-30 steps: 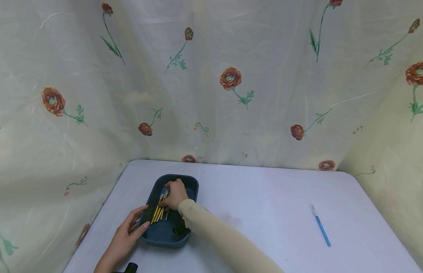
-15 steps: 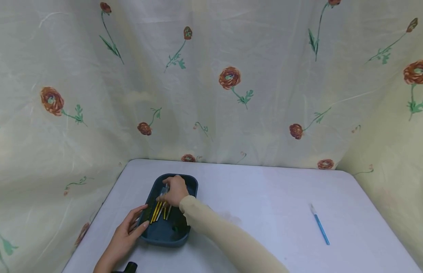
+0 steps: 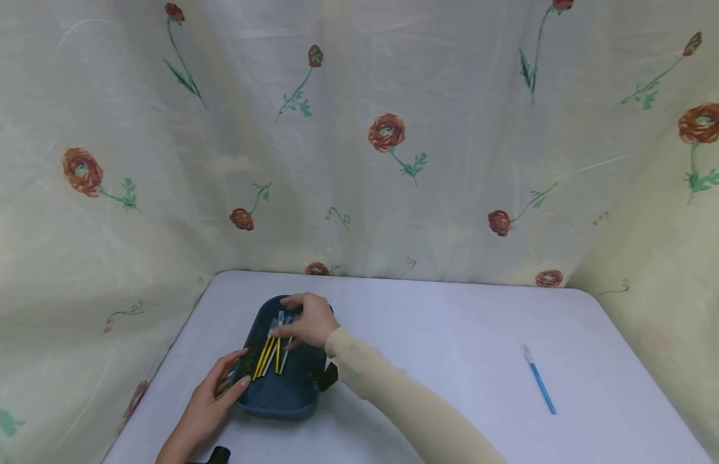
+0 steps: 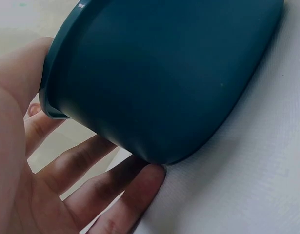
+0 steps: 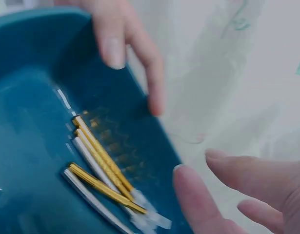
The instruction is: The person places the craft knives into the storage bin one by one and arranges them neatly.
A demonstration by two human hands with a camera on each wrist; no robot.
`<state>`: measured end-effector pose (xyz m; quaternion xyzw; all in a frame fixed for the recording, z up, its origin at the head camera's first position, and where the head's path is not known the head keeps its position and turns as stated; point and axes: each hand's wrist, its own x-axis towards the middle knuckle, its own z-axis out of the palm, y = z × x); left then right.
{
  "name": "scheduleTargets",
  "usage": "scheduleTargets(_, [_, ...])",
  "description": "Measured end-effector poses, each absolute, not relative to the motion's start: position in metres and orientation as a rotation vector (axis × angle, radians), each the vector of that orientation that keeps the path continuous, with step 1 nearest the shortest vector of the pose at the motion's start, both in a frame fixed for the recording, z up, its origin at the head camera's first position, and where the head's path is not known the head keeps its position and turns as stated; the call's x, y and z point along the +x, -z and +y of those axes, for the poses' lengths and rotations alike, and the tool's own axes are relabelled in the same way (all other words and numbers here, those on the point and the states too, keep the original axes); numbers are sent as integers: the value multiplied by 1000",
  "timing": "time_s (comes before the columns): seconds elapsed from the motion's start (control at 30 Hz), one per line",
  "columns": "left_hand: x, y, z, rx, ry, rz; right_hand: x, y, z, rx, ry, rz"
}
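Note:
A dark teal tray (image 3: 278, 396) stands at the left of the table. My left hand (image 3: 211, 396) grips its near left side, thumb at the rim; the left wrist view shows the other fingers against the outer wall (image 4: 140, 73). Several thin gold and silver sticks (image 5: 101, 161) with clear plastic ends lie side by side on the tray floor, slightly fanned. My right hand (image 3: 310, 322) hovers over the tray's far right part with fingers spread and nothing between them. Its fingers overlap the sticks' clear ends in the head view.
A blue-handled brush (image 3: 540, 380) with a pale tip lies by itself on the right of the white-covered table (image 3: 429, 361). Flower-patterned curtains (image 3: 440, 225) hang behind and beside the table. A black wrist device (image 3: 326, 377) sits under the right sleeve.
My right hand has drawn off the sticks, moving slightly right, and its fingers have spread. The sticks now show more fully, fanned on the tray floor. The left hand keeps its place on the tray.

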<state>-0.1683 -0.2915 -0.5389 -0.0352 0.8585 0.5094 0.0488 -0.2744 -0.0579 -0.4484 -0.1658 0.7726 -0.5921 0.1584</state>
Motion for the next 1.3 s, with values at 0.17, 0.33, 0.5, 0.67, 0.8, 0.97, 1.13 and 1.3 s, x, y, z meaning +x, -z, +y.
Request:
scheduleTargets(0.17, [-167,538,-292,-123,-1556,2619,-269,436,-39,-540,1715,2168])
scheduleTargets(0.33, [-169,537,-290,-139,-1552,2615,-264,426,-18,-588,1746,2162])
scheduleTargets(0.5, [-170,538,-288,-148,-1545,2614,-258,420,2,-628,1780,2168])
scheduleTargets(0.67, [-170,538,-288,-168,-1538,2612,-253,415,21,-643,1769,2215])
scheduleTargets(0.8, [-170,538,-288,-173,-1536,2617,-249,411,37,-655,1747,2255])
scheduleTargets(0.97, [-169,539,-288,-181,-1536,2613,-246,410,59,-641,1741,2297])
scheduleTargets(1.13, [-169,538,-287,-183,-1533,2614,-245,415,81,-629,1723,2345])
scheduleTargets(1.3, [-169,537,-288,-166,-1539,2618,-239,418,103,-694,1697,2352])
